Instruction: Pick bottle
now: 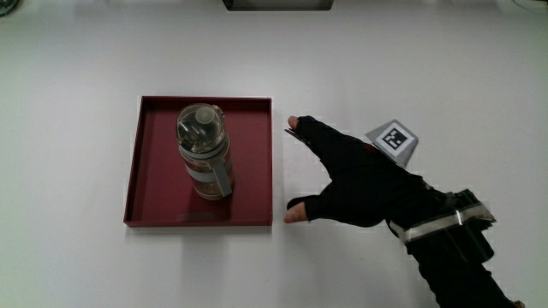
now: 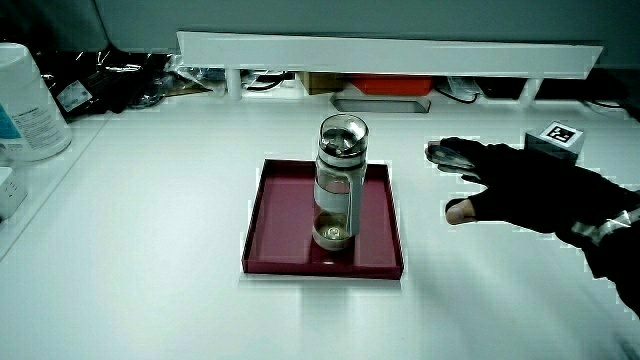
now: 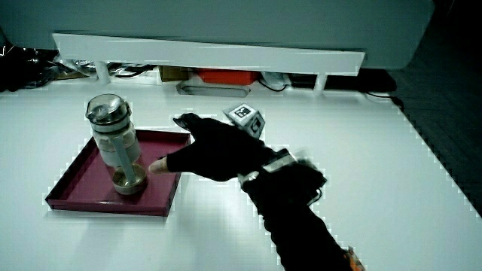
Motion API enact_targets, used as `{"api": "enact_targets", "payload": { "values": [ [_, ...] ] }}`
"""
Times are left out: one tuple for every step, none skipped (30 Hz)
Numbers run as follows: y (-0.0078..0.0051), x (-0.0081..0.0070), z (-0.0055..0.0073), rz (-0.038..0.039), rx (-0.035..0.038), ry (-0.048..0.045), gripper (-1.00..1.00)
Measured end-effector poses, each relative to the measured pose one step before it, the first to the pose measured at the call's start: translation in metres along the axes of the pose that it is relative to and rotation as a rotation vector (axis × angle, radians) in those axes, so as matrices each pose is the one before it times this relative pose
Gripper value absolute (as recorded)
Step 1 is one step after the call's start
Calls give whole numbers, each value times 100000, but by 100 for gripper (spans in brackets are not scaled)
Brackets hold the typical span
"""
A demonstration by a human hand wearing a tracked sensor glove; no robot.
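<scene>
On the bench point(image 1: 68, 68), a shallow dark-red tray point(image 1: 154, 184) holds the bottle point(image 1: 205, 152), standing upright near the tray's middle. Clear body, lidded cap on top, a strap or handle running down the side that faces the person. Upright stance is plain in both side views point(image 2: 338, 180). My read: the tray just marks the bottle's spot, and its low wall leaves most of the body exposed for a side-on grasp.

Hand point(image 1: 351, 175) sits beside the tray, over bare bench, not over the tray. Bottle is clear of it, no contact. Grip is spread: thumb point(image 1: 296, 213) and index fingertip point(image 1: 295, 125) set wide apart, both pointing toward the tray, nothing between them. Looks like a pre-shaped grasp sized for the bottle's body, approach step, not yet closed.

Pose: palm down and slightly turned toward the bottle, patterned cube point(image 1: 396, 139) on the back of the hand facing up, forearm point(image 1: 454, 257) running back toward the person at an angle. In a side view the hand point(image 3: 218, 147) seems low, near tray-wall height, with the thumb just at the tray's edge; whether it touches the bench I can't tell.

Risk as I judge it: tall narrow bottle, a nudge high up could tip it before the grip wraps around.
</scene>
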Motion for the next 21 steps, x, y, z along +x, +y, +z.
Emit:
{"api": "enact_targets", "payload": {
  "values": [
    [433,-261,-197,900,-1127,1334,0],
    [522,5,-179,839,-1084,-498,0],
    [426,-154,-257,-864,-427,944,0],
    [502,-79,-247,-88,-916,-482,0],
    [483,-86,-280,-830,-783,106,0],
    [511,-40,-299,1579,-308,1116,0],
    [614,214,-254,917,-822,94,0],
    [590,259,-240,271,-603,-810,0],
    [418,-142,-357,868,-784,3932,0],
    [409,-107,-304,-2477,-277,361,0],
    [636,267,-263,1215,-157,-233,0],
    [593,215,-269,2677,-443,228,0],
    [629,566,-195,2911,268,-833,0],
    [360,228,-244,1139,65,1074,0],
    [324,282,-176,-1129,3,-249,0],
    [252,119,-191,-2013,-176,598,0],
    [450,418,-139,123,-1,370,0],
    [376,312,-139,-323,392,-226,0],
    [292,179,-177,344,-67,969,0],
    [241,195,-154,850,84,1454,0],
    [254,294,-130,-340,352,283,0]
  ]
}}
